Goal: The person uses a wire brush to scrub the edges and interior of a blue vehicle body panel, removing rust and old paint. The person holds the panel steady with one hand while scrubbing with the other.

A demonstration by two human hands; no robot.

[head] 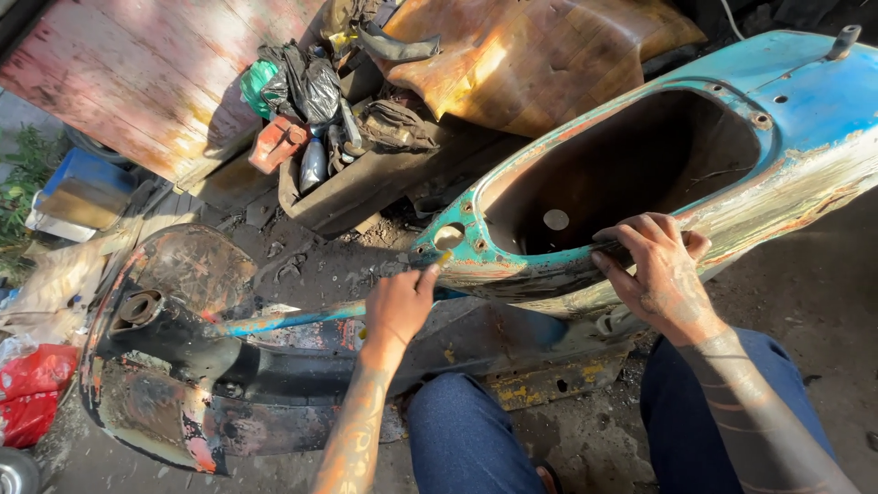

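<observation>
We see open room inside the shell [631, 174] hollow; the crate [352, 183] crowds ground left of it.

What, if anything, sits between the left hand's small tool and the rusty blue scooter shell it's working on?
Nothing visible does. The left hand holds a small tool whose tip is right at the front edge of the blue scooter shell, near its round hole. The right hand grips the shell's rim, off to the side.

A single head-worn camera looks steeply down from close above the person's knees, facing forward over the scooter body shell [640, 174] on the ground.
</observation>
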